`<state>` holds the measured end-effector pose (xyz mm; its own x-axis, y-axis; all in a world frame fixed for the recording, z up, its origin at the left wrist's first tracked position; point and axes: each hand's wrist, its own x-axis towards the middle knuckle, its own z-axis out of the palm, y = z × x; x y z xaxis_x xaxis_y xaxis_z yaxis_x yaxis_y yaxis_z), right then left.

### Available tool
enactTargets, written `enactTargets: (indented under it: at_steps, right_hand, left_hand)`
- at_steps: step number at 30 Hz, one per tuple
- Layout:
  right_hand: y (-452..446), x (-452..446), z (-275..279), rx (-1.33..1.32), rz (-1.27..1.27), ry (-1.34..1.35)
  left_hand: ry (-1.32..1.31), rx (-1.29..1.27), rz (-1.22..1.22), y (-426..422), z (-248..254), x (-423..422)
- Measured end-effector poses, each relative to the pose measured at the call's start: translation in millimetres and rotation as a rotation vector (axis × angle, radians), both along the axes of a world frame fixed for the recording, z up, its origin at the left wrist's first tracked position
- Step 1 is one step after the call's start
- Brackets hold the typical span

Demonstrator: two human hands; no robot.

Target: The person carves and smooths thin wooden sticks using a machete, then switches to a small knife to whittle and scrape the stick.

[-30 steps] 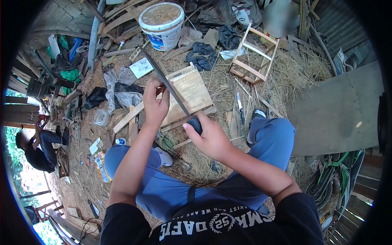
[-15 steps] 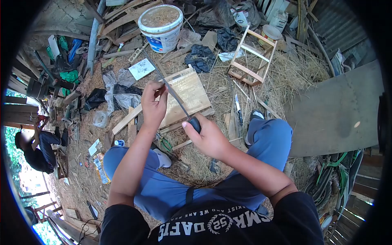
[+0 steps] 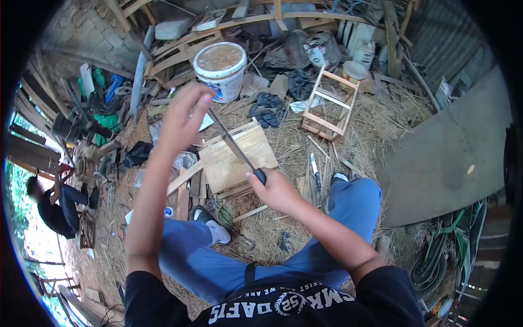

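My right hand (image 3: 278,191) is closed round the black handle of a long, thin-bladed tool that looks like a handsaw (image 3: 234,140), seen nearly edge-on. Its blade slants up and left from the grip. At the blade's far end is my left hand (image 3: 185,117), raised, its fingers bent and blurred; whether they touch the metal I cannot tell. The blade's tip is hidden behind that hand. Below the blade, a pale wooden panel (image 3: 234,169) lies on the ground in front of my feet.
A knife (image 3: 316,171) lies by my right foot. Farther off are a small wooden frame (image 3: 332,106) and a white bucket (image 3: 220,71). A large flat sheet (image 3: 447,158) is at the right. Another person (image 3: 57,204) sits at the far left.
My left hand has moved up and left along the blade towards its far end. My right hand still grips the handle. The view has tilted up somewhat.
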<state>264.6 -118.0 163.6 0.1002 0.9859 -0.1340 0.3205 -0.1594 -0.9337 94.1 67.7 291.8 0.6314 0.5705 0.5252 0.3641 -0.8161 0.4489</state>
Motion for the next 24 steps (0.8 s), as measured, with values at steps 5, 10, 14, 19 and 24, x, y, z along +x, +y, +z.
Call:
enactTargets:
  at_steps: [5, 10, 14, 19, 24]
  right_hand:
    - [-8, 4, -3, -0.012, 0.009, 0.006]
    - [-16, 1, -7, 0.035, -0.019, -0.009]
    - [-12, 7, -15, -0.003, -0.038, -0.051]
    - [-12, 5, -13, 0.051, -0.038, 0.0]
    - [-13, 4, -2, 0.041, -0.006, -0.017]
  left_hand:
    - [0.188, 0.311, -0.217, 3, 62, 68]
    - [0.376, 0.267, -0.268, 42, -47, 79]
    - [0.403, 0.257, -0.214, 38, -2, 96]
    - [0.279, 0.505, -0.289, 20, 66, 114]
    - [0.441, 0.349, -0.122, 58, -52, 88]
